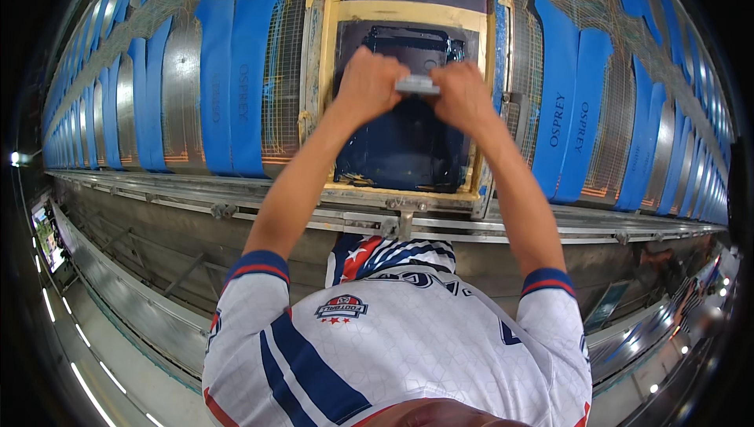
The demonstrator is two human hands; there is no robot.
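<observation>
My left hand and my right hand are both closed on a squeegee. Its pale grey middle shows between my fists; its ends and lower edge are hidden by the hands. Beneath it lies a screen-printing frame edged with yellow and blue tape. Dark blue ink covers much of the mesh inside, wet and shiny. A thicker band of ink runs across the far part, beyond my hands. Both arms reach forward over the frame's near edge.
Printed blue fabric pieces lie on the long table left of the frame, with more blue pieces to the right. A metal rail runs along the table's near edge. A metal bracket stands at the frame's near side.
</observation>
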